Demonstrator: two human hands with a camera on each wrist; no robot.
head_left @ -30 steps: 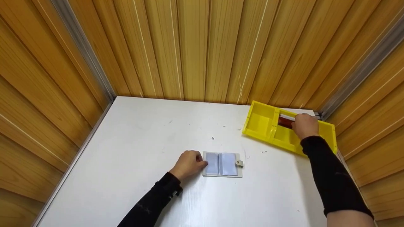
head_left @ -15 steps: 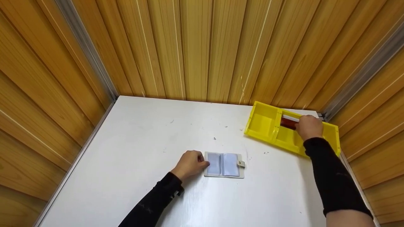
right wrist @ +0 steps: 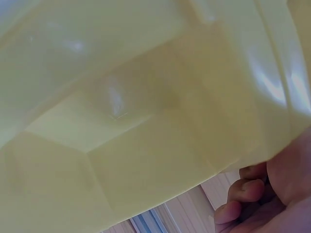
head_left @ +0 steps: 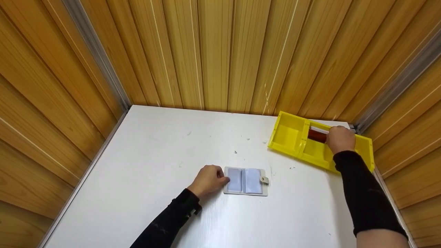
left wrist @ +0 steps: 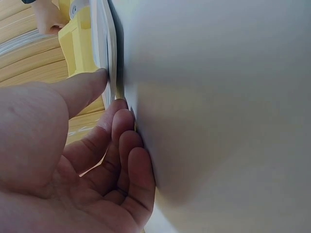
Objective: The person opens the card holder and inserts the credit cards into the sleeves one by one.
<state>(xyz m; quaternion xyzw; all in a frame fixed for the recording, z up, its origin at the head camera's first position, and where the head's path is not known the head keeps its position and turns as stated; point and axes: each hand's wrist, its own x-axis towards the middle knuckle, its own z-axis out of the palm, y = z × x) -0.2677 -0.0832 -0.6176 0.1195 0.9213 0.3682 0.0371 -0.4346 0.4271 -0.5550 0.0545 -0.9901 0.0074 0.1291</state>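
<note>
- A white counter fills the lower part of the head view, its top marked by small dark scuffs and a pale sheen towards the near side.
- Wood-patterned panels rise around it: a back wall, a left wall and a right wall, with grey metal strips running up the two corners.
- An open card holder lies near the middle of the counter, clear pockets facing up, its snap tab on the right side.
- The left hand pinches the card holder's left edge, thumb above and fingers beneath, the other fingers curled against the counter.
- A yellow tray sits askew at the far right corner, close to the back wall.
- The right hand reaches into the tray, beside a dark red object with a white strip; its fingers are curled, but whether they grip anything cannot be told.
- Black sleeves cover both forearms.
</note>
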